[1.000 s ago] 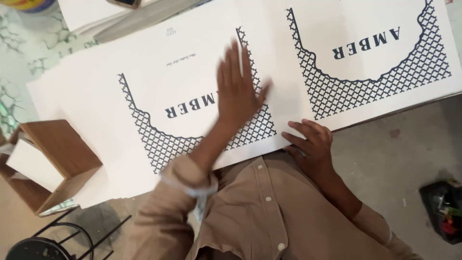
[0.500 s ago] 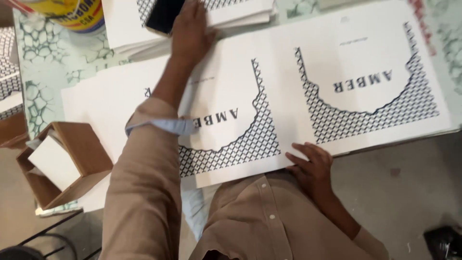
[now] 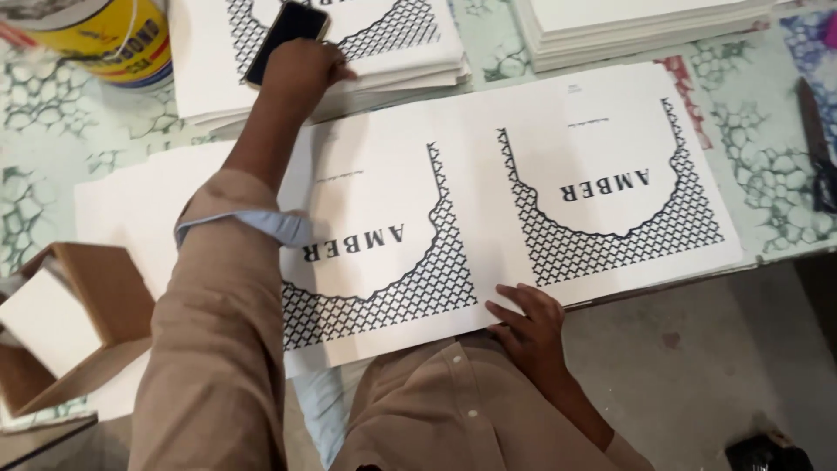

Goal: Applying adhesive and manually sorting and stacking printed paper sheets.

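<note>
1. Head view, left side: the left hand is stretched out to the far stack of printed sheets, where a dark phone lies on top. The hand rests at the phone's lower edge with its fingers curled; whether they grip the phone or only touch it I cannot tell.
2. Head view, near edge: the right hand lies flat with fingers spread, pressing down the near edge of the large white printed sheet and holding nothing.
3. That sheet lies flat and unfolded on the table, with two lattice-patterned panels side by side and no crease or fold showing.
4. Judged from this, the sheet is only laid out and held in place; any folding or gluing seems not yet begun.
5. Around it: a yellow tub at the far left corner, a plain white stack at the far right, an open brown box at the near left, and a dark knife-like tool at the right edge.
</note>
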